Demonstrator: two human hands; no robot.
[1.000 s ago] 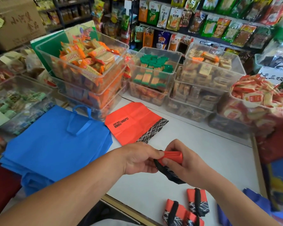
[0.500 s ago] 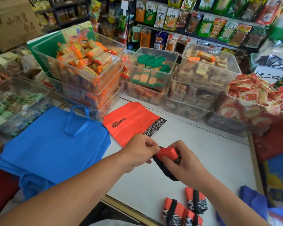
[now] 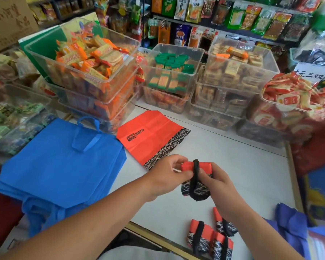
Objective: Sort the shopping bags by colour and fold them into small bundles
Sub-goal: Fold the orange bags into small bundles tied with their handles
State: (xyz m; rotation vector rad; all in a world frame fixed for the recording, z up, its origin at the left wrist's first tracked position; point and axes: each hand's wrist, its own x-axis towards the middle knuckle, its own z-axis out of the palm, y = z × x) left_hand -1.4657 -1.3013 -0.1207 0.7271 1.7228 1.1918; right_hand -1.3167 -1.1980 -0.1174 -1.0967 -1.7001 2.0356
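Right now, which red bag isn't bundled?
The flat red bag beside the blue bags; the held bundle and the finished bundles are rolled and strapped.

Counter point(image 3: 242, 175) bears bags point(image 3: 60, 166), bundles point(image 3: 201, 235) (and bins point(image 3: 176, 79)).

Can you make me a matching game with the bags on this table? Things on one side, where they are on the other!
1. blue bags
2. flat red bag
3. red bundle
4. finished bundles

A. gripped by left hand and right hand
B. lying flat, not bundled
C. stacked on the left
D. lying at the near edge

Pairs: 1-C, 2-B, 3-A, 4-D.
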